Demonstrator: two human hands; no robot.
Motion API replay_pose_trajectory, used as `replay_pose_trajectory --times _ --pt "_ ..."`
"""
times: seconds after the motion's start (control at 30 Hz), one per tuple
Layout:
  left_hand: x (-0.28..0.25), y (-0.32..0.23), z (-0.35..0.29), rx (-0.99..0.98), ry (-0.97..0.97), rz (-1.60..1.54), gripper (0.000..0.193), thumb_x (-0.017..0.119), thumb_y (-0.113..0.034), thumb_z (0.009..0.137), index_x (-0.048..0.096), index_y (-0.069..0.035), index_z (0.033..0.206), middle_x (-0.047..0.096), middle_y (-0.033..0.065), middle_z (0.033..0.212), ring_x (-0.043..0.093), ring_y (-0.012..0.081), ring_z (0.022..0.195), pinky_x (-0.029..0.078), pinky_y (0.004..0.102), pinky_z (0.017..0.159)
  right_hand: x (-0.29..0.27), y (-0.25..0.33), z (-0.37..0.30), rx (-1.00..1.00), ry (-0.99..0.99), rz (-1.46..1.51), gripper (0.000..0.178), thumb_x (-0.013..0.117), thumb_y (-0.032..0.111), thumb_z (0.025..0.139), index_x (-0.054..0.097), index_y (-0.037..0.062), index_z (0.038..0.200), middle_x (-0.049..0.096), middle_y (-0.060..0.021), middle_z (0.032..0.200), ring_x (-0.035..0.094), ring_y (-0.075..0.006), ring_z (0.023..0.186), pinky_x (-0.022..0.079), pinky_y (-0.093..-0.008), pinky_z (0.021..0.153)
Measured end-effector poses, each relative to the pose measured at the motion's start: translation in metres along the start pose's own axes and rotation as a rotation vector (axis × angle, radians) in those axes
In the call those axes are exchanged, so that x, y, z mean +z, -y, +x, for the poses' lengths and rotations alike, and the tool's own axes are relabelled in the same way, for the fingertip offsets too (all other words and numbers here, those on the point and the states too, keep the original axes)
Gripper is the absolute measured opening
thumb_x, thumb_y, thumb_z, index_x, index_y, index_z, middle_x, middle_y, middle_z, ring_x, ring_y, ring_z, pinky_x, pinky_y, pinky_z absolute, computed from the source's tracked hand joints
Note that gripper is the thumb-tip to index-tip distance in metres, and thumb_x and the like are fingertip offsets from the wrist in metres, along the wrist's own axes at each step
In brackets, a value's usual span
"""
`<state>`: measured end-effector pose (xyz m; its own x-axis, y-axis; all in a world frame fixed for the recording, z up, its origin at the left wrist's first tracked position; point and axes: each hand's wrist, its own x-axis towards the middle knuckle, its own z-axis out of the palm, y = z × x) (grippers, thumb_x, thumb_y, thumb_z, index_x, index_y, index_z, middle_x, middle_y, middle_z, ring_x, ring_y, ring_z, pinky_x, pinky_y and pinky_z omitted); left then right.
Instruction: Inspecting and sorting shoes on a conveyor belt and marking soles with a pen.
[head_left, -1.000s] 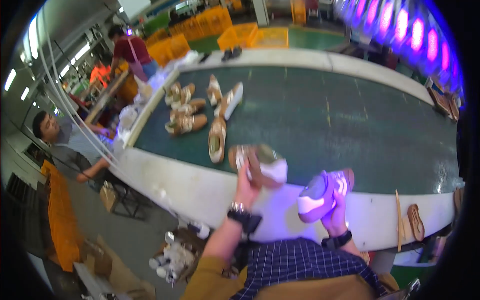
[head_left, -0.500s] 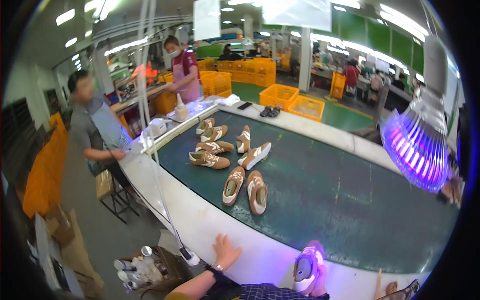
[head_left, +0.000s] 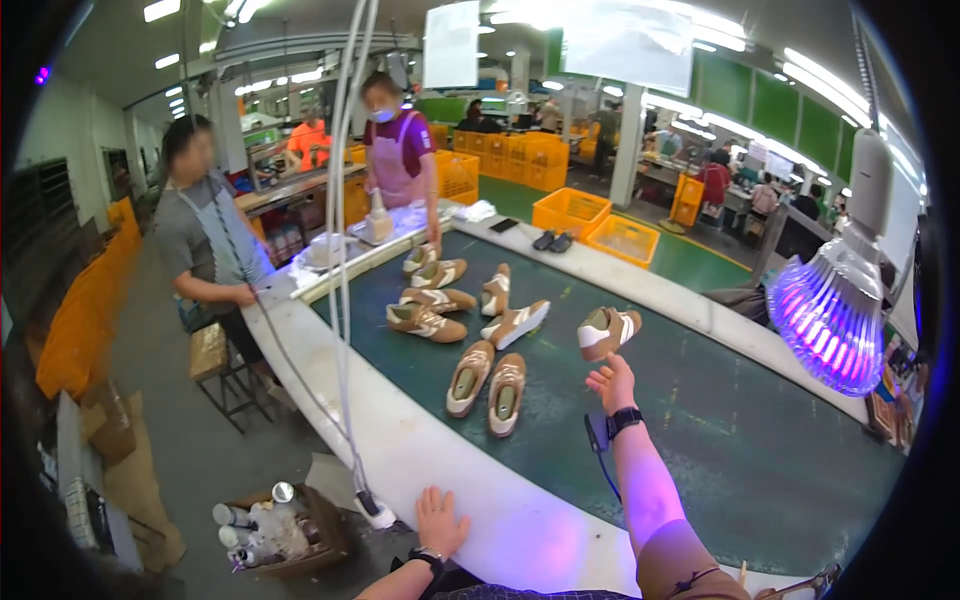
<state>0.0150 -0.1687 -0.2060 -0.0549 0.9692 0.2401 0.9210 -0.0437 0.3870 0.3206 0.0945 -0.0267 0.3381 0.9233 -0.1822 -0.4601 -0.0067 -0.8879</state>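
Observation:
My right hand (head_left: 612, 384) is stretched out over the green work surface (head_left: 690, 450), fingers apart and slightly curled. Just beyond its fingertips is a brown sneaker (head_left: 608, 335) with white stripes; whether they still touch, I cannot tell. Flat on the white ledge (head_left: 400, 440) at the near side rests my left hand (head_left: 441, 522), its fingers spread and holding nothing. Several matching sneakers stand to the left, among them a nearer pair, one shoe (head_left: 470, 379) beside the other (head_left: 507, 395). One farther sneaker (head_left: 515, 325) lies on its side.
A glowing purple lamp (head_left: 830, 320) hangs at right. White cables (head_left: 345, 250) drop to a plug on the ledge. A box of bottles (head_left: 320, 530) stands lower left. Across the surface, one co-worker (head_left: 400, 150) reaches toward the far sneakers; another person (head_left: 205, 230) stands at left.
My right hand has swung forward from the near ledge, bringing the sneaker out over the green surface, and its fingers have opened. The far co-worker's arm now reaches down to the sneakers.

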Motion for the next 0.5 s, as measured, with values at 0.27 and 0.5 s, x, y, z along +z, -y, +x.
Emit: replay_pose_trajectory --times 0.27,0.5 --pt "-0.011 -0.006 -0.005 -0.032 -0.004 -0.013 0.065 0.059 -0.035 0.077 0.044 0.001 0.13 0.034 0.0302 0.138 0.025 0.0439 0.132 0.017 0.0537 0.109 -0.142 -0.15 -0.109 -0.153 0.125 -1.005 0.042 0.07 0.025 0.074 0.056 -0.0029 0.102 0.062 -0.0106 0.084 0.06 -0.0192 0.078 0.049 -0.032 0.069" --pt "-0.009 -0.008 0.001 -0.028 0.036 0.063 0.066 0.057 -0.035 0.077 0.042 0.002 0.13 0.03 0.0313 0.14 0.023 0.0447 0.133 0.016 0.0541 0.11 -0.293 -0.106 -0.224 -0.322 -0.149 -1.455 0.043 0.066 0.013 0.074 0.05 0.0005 0.111 0.053 -0.0216 0.109 0.045 -0.0373 0.11 0.033 -0.0448 0.096"
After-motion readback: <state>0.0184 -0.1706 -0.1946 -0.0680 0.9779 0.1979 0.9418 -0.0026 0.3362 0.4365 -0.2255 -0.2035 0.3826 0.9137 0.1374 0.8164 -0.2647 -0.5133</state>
